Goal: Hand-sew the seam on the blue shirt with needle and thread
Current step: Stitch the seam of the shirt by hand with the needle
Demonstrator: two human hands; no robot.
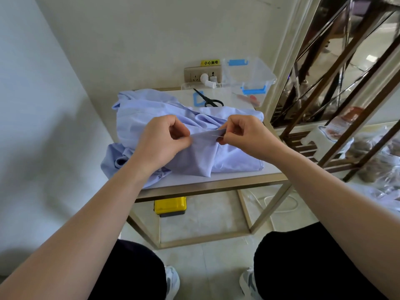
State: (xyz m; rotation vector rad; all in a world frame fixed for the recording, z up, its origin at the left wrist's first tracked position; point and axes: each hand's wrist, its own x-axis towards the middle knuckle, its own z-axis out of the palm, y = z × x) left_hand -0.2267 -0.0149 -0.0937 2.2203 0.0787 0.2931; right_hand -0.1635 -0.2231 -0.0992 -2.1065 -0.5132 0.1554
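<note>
A light blue shirt [151, 111] lies crumpled on a small white table [216, 180]. My left hand [160, 141] pinches a raised fold of the shirt at its left end. My right hand [244, 133] pinches the fold's right end together with a thin needle [216, 135], which lies along the fold's edge and points left. The stretch of cloth between the two hands is held taut just above the table. No thread shows clearly.
Black scissors [211, 99] lie behind the shirt beside a blue square frame [198, 99]. A clear plastic box with blue clips [253, 76] stands at the back right, a wall socket [202, 75] behind. A metal shelf [335, 83] rises on the right. A yellow case [170, 205] sits under the table.
</note>
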